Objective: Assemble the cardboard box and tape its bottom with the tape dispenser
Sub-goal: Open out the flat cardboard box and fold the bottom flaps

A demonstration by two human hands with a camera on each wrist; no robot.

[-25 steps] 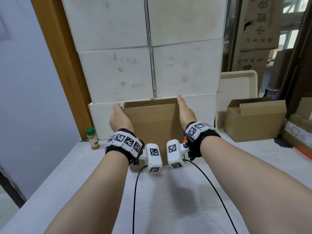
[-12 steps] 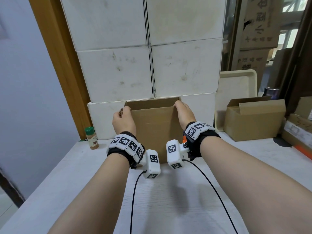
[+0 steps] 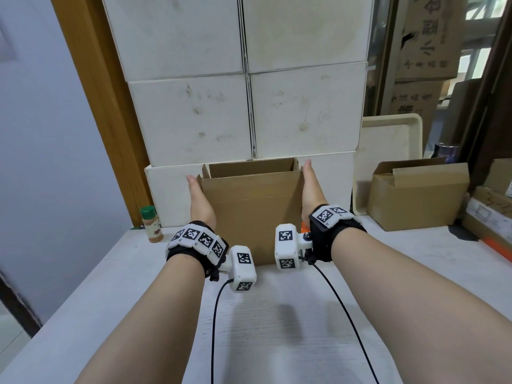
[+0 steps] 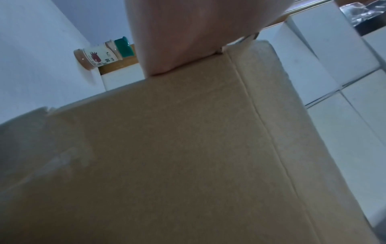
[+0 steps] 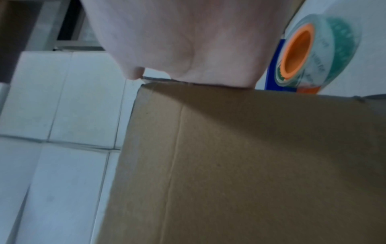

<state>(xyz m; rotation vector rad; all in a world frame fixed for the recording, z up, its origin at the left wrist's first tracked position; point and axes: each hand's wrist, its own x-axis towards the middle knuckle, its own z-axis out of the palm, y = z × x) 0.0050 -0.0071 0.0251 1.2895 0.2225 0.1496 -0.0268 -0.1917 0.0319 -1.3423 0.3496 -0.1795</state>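
We see the cardboard box (image 3: 250,214) standing upright on the white table (image 3: 277,328), its top open, close in front of the stacked white cartons (image 3: 249,112). Our left hand (image 3: 200,202) and right hand (image 3: 310,192) lie flat against its two sides, fingers straight, pressing rather than gripping. The tape dispenser (image 5: 309,54) lies on the table just beside the box, by the right hand.

A plain brown corrugated cardboard box (image 3: 250,217) stands upright on the white table (image 3: 277,328), opened into a square tube with its top open and short flaps standing up. At its right side, mostly hidden, stands a tape dispenser with an orange core, a clear green-printed roll and a blue body (image 5: 300,54).
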